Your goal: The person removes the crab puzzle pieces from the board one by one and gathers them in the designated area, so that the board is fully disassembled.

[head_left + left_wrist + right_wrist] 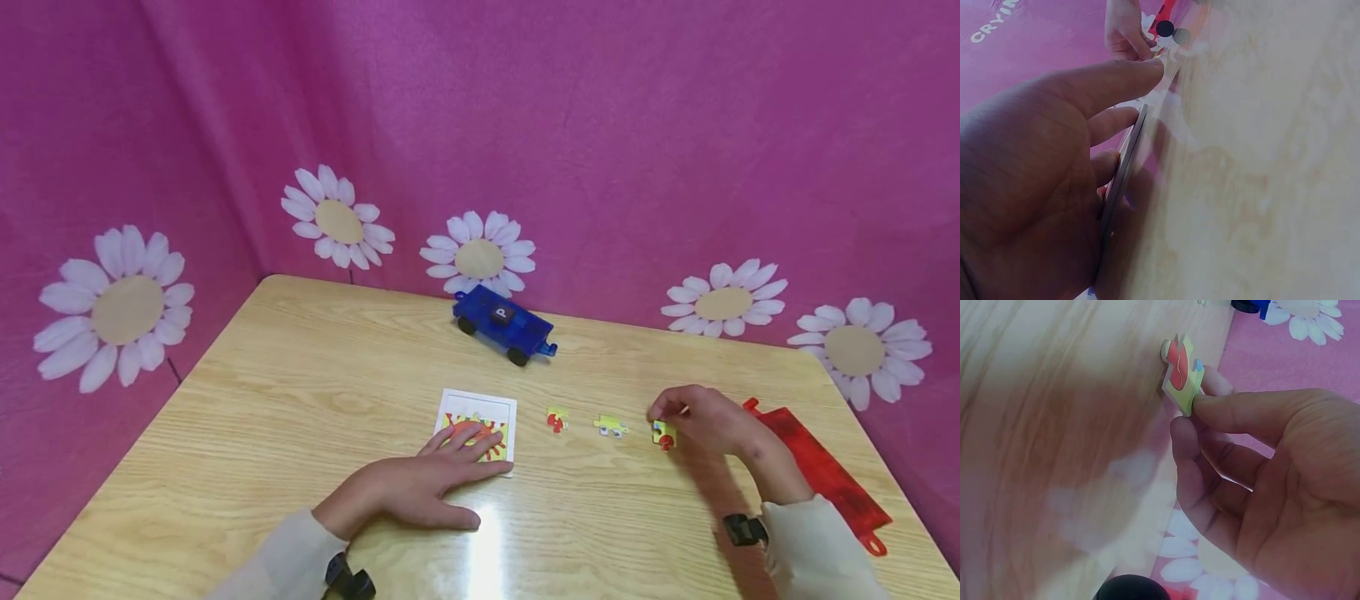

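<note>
My left hand (423,483) lies spread over a small white-framed puzzle board (480,401) with a red and yellow picture; the fingers cover part of the picture. In the left wrist view, the fingers of the left hand (1035,162) lie over the board's thin edge (1124,169). To the right, my right hand (708,419) pinches a yellow and red jigsaw piece (663,436) between thumb and fingers. The right wrist view shows this piece (1180,374) tilted at the fingertips. Between the hands lie a red and yellow piece (557,418) and a yellow piece (611,426).
A blue toy wagon (502,323) with black wheels stands at the back of the wooden table (330,358). Beyond the right hand is a long red toy wagon (821,471), partly behind the forearm. A pink cloth (600,167) with white daisies borders the table.
</note>
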Demonstrator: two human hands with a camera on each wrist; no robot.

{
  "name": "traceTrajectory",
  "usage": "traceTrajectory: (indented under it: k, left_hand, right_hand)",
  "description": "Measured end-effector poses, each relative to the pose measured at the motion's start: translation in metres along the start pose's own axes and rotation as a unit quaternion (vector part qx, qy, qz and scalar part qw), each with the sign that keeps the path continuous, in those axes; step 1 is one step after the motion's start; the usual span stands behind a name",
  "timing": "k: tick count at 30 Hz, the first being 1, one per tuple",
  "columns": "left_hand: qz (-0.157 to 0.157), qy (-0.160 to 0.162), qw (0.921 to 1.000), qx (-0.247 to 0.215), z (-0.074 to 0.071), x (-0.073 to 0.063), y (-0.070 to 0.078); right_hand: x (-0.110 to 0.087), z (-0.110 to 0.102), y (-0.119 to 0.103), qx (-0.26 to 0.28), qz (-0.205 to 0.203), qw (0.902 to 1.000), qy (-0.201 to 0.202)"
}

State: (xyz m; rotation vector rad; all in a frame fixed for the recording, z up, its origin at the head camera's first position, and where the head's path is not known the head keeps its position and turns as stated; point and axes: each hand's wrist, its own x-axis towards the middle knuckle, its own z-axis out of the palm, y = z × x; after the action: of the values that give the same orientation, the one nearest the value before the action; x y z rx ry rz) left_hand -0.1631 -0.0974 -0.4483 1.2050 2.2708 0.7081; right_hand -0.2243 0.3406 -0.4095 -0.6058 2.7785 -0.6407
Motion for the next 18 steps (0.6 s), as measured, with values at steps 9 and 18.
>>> traceTrajectory:
  k: [9, 18]
  left_hand:
    - [0.002, -0.001, 1.0000, 0.003, -0.0010, -0.0008, 0.0001]
    - [0.004, -0.002, 1.0000, -0.003, -0.0003, -0.0004, 0.0002]
  right_hand:
    - [0.0004, 0.0022, -0.0034, 0.000, 0.017, 0.9999, 0.001]
    - [-0.0033, 0.0014, -0.0056, 0.011, 0.025, 0.9994, 0.022]
